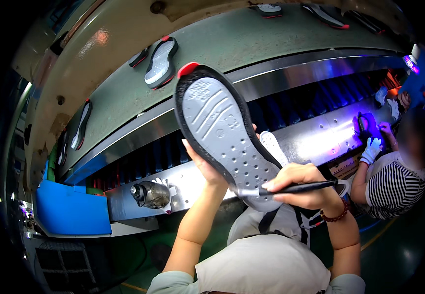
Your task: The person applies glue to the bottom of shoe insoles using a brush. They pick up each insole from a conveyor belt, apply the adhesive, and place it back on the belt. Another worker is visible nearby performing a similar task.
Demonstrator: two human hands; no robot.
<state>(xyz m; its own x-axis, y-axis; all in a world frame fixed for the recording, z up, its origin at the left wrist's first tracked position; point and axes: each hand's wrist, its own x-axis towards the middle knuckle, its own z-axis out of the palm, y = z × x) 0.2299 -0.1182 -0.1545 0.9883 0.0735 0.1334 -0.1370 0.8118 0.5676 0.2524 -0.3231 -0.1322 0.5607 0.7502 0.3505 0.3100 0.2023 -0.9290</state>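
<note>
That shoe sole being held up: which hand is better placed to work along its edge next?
Probably the right hand: it grips the brush, tip at the sole's heel edge. The left hand props the sole from behind.

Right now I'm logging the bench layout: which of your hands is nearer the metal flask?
Left. The left hand holds the shoe sole just right of the flask; the right hand, gripping the brush, is farther right.

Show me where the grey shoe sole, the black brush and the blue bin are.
grey shoe sole (222,130): head view, middle of its tread.
black brush (310,186): head view, on its handle.
blue bin (70,210): head view, front wall.
</note>
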